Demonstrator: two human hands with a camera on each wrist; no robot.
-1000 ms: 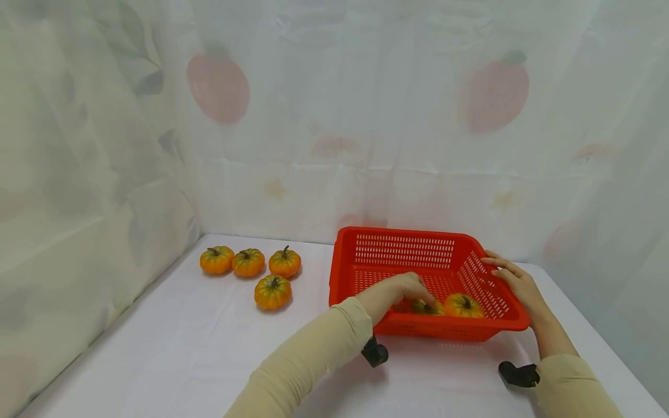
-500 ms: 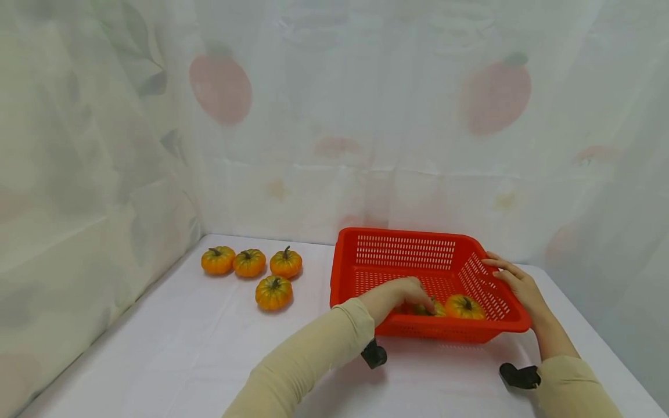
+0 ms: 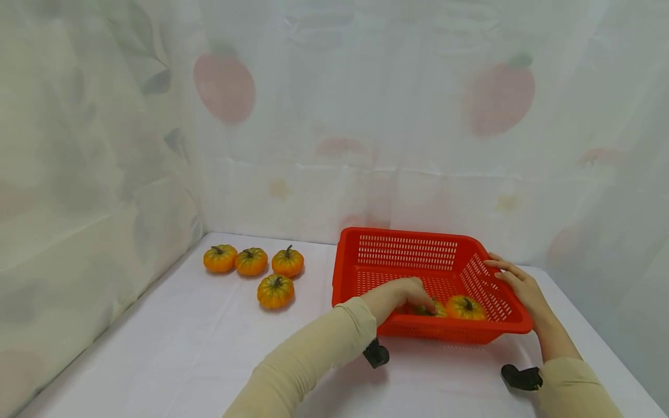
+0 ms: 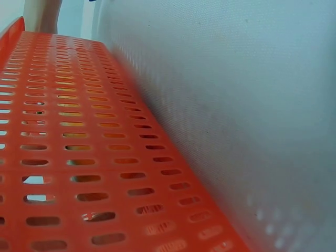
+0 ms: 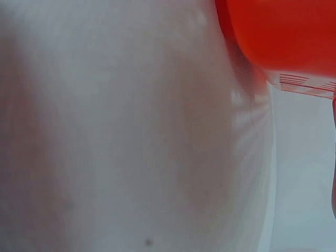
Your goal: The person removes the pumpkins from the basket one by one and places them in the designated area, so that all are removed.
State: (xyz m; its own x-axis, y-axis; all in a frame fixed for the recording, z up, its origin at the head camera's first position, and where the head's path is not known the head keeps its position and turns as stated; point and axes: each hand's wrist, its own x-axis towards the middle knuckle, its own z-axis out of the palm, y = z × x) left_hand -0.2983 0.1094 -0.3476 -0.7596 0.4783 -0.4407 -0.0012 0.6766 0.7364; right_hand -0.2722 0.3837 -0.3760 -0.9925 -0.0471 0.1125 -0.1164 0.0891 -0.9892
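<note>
In the head view a red slotted plastic basket (image 3: 345, 273) stands right of the middle of the table. My left hand (image 3: 405, 292) reaches over its near edge, fingers bent down on a small orange-green pumpkin (image 3: 441, 310) inside; most of this pumpkin is hidden. Just right of it in the basket lies a second pumpkin (image 3: 465, 307). My right hand (image 3: 522, 288) grips the basket's right side, fingertips over the rim. The left wrist view shows the basket's slotted wall (image 4: 68, 126) with orange behind the slots. A smooth red part of the basket (image 5: 294, 31) fills the right wrist view's upper right.
Several small pumpkins (image 3: 251, 262) sit on the white-covered table (image 3: 172, 342) at the left, one nearer (image 3: 276, 291) than the others. A fruit-printed curtain (image 3: 407, 116) hangs behind the table. Black wrist-camera mounts (image 3: 522, 377) stick out from the forearms.
The whole head view has shifted very slightly. Between frames the left hand's fingers have settled a little on the pumpkin in the basket; the right hand keeps its hold on the basket's side.
</note>
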